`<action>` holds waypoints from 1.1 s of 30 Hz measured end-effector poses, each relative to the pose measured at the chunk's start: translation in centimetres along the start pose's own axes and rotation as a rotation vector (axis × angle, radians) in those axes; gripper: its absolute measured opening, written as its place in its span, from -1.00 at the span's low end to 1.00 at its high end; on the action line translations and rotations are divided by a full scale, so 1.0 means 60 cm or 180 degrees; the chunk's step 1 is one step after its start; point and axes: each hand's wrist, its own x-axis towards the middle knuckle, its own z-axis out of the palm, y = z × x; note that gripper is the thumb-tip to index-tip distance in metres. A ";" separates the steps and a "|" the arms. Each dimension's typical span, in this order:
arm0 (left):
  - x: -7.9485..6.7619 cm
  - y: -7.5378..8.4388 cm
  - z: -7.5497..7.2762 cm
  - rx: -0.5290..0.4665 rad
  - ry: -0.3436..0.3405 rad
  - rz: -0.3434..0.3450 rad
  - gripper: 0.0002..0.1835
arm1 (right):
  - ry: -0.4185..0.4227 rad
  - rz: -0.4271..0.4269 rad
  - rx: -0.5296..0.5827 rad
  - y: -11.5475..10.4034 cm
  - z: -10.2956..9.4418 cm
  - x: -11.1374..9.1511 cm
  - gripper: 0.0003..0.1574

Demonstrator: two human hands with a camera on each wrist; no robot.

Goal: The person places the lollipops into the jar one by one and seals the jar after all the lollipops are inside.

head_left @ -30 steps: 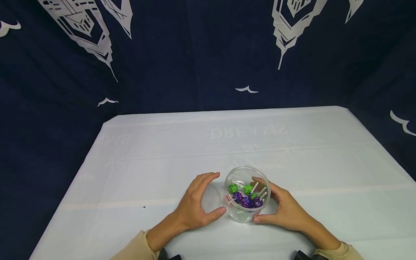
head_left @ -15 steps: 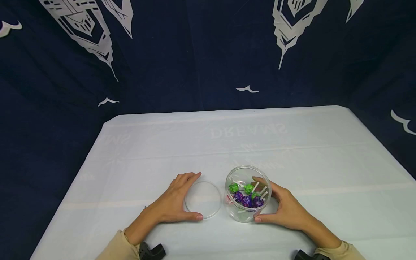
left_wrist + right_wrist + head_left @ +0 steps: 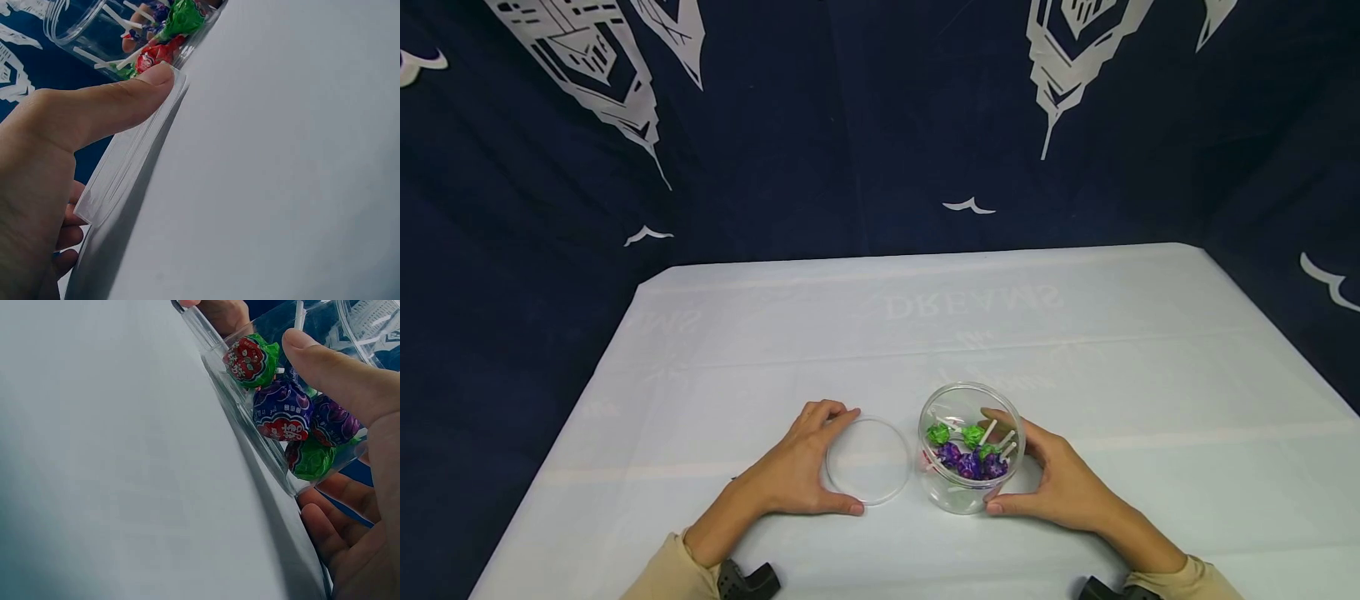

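A clear round jar (image 3: 958, 498) stands upright without a cover, several lollipops (image 3: 972, 463) in green and purple wrappers inside; the left wrist view also shows a red one (image 3: 159, 56). My right hand (image 3: 1063, 483) grips the jar from its right side, thumb in front and fingers behind. Left of the jar, a clear round lid (image 3: 871, 462) lies flat on the table. My left hand (image 3: 793, 471) holds this lid by its left side, the thumb (image 3: 131, 103) along its edge and the fingers around the far side.
The white tabletop (image 3: 775, 333) carries faint mirrored lettering. Dark blue cloth (image 3: 850, 125) with white prints hangs behind and along both sides. Black wrist devices (image 3: 748, 581) sit at the cuffs of the beige sleeves (image 3: 673, 571).
My left hand has moved left, from beside the jar to the lid's left edge, and its fingers have drawn in on the lid. The right hand and jar have stayed put.
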 end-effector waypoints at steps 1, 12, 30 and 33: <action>0.000 0.000 0.000 -0.0003 0.0020 0.0015 0.19 | 0.0000 0.0005 0.0000 0.000 0.000 0.000 0.19; 0.001 0.002 -0.002 -0.0114 0.0200 0.0066 0.06 | -0.0005 0.0032 0.0016 0.000 0.000 0.000 0.18; 0.007 0.000 -0.018 -0.1159 0.1213 0.0572 -0.11 | -0.0011 0.0019 0.0011 0.001 0.000 -0.001 0.19; 0.010 0.011 -0.021 -0.1371 0.1313 0.0716 -0.08 | -0.0006 0.0021 -0.0008 0.002 0.000 -0.001 0.19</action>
